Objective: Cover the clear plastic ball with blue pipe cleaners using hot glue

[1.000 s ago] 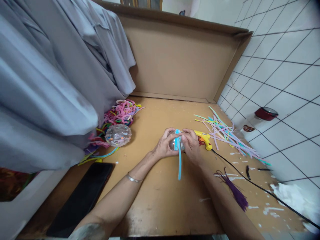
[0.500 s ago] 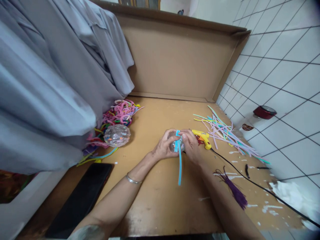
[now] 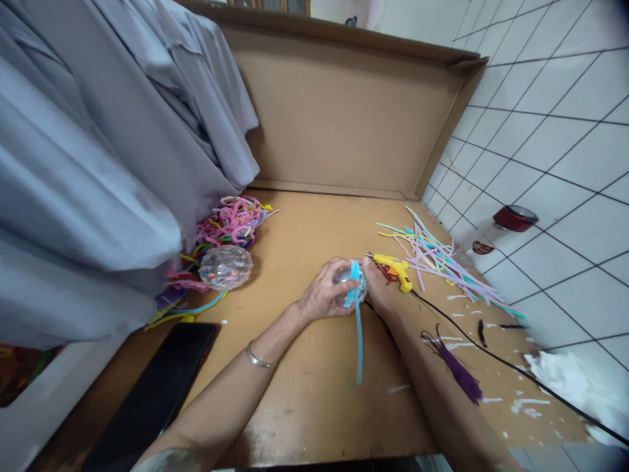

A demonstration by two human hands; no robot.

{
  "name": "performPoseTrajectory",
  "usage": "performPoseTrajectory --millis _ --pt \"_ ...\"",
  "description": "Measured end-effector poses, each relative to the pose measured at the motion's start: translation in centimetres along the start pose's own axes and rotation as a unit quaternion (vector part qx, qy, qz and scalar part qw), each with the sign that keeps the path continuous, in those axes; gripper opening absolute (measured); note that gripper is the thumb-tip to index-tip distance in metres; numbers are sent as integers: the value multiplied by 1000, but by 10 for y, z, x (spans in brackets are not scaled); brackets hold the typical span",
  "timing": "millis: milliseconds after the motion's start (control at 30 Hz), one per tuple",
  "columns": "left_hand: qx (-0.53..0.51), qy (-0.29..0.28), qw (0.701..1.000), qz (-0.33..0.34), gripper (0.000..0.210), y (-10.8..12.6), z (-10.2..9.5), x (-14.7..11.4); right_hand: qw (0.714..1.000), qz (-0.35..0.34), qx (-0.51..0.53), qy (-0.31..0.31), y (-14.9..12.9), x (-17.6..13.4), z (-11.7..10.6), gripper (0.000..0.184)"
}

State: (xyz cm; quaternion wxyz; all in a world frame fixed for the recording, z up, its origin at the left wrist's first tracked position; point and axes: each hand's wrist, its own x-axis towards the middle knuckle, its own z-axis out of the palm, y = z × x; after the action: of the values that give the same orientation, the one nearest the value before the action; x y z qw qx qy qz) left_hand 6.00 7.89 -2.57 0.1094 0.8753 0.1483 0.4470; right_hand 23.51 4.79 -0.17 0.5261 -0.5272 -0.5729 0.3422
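Observation:
A small clear ball (image 3: 343, 299) with light-blue pipe cleaners (image 3: 358, 341) laid across its face is held between my hands above the table. My left hand (image 3: 322, 292) wraps round its left side, the thumb pressing on the blue strands. Against the ball's right side rests my right hand (image 3: 377, 288), its fingers mostly hidden behind the ball. One long blue end hangs down toward me. Just right of my right hand lies a yellow glue gun (image 3: 394, 267) with its metal nozzle pointing left.
A second clear ball (image 3: 226, 267) sits by a heap of pink and mixed pipe cleaners (image 3: 238, 219). Loose pastel pipe cleaners (image 3: 437, 262), a purple tassel (image 3: 457, 370), a jar (image 3: 506, 226) and white tissue (image 3: 565, 387) are at right. A black phone (image 3: 157, 393) lies left. Cardboard (image 3: 344, 118) stands behind.
My right fingers have moved off the front of the ball to its right side. My left thumb now presses the blue strands, and the ball has turned slightly.

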Motion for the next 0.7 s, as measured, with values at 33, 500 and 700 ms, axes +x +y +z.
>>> performPoseTrajectory --millis 33,500,700 --pt "4 2 1000 -4 56 0 0 0 1000 -14 -11 7 -2 0 0 56" --pt "-1 62 995 -75 66 3 2 4 979 -138 -143 51 -20 -10 5 52" --pt "-14 64 992 -108 67 2 1 6 975 -154 -150 49 -22 -11 6 48"
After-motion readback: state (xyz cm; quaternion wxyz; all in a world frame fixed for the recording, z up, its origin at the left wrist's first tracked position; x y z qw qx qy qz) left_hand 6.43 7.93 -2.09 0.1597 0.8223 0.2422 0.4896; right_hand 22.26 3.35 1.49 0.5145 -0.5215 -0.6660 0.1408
